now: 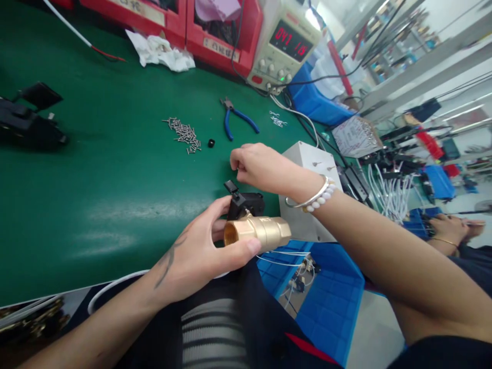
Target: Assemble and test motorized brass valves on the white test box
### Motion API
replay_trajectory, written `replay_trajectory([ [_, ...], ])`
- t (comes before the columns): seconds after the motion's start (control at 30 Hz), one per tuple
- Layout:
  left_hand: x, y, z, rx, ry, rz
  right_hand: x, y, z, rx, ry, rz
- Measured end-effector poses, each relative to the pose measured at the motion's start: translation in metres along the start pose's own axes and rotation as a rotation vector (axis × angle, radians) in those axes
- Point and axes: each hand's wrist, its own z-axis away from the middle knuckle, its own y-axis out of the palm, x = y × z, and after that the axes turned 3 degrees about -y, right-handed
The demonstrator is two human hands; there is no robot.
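My left hand [203, 251] is wrapped round a brass ball valve [265, 233] near the table's front edge. The valve's threaded opening faces left, and a black actuator housing [248, 204] with a small raised lid sits on its far side. Just beyond it, my right hand [255, 164] is closed above the green table, fingers curled inward; whatever they may hold is hidden. Past that hand lie blue-handled cutting pliers [239, 120], a small black cap [211, 143] and a pile of screws [184, 134].
A grey metal box [307, 154] stands under my right forearm. Behind are red bins [154, 23] and a power supply [284, 46] with a lit display. Another black device [31, 120] lies at the left. Blue crates [330, 292] sit below right; a co-worker's hands [451, 230] show far right.
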Motion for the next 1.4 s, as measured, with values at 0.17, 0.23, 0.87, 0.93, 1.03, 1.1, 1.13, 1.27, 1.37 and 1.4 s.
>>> replay_trajectory([
  [0.17,-0.004,0.002,0.001,0.018,0.001,-0.017,0.001,-0.024,0.043,-0.142,-0.1,-0.689],
  [0.23,-0.005,0.001,0.002,0.027,0.02,-0.017,0.002,-0.028,0.065,-0.133,-0.145,-0.914],
  [0.87,0.008,-0.004,-0.002,-0.033,0.027,-0.06,0.016,-0.015,0.099,-0.118,-0.266,-0.259],
  [0.93,0.007,-0.003,-0.002,-0.018,0.031,-0.054,0.016,-0.018,0.096,-0.09,-0.275,-0.271],
  [1.03,0.006,-0.001,-0.002,0.027,0.051,-0.044,0.012,-0.023,0.087,0.003,-0.276,-0.368],
  [1.1,0.003,0.0,-0.001,0.031,0.051,-0.057,0.01,-0.027,0.08,0.091,-0.264,-0.449],
  [1.13,0.002,0.001,-0.001,0.024,0.04,-0.066,0.009,-0.03,0.077,0.128,-0.254,-0.483],
  [1.27,-0.002,0.003,0.0,0.018,0.024,-0.03,0.007,-0.037,0.069,0.211,-0.196,-0.537],
  [1.37,-0.004,0.004,0.001,0.028,0.043,-0.011,0.003,-0.038,0.068,0.245,-0.184,-0.582],
  [1.4,-0.005,0.004,0.001,0.039,0.044,-0.013,0.002,-0.037,0.068,0.26,-0.177,-0.614],
])
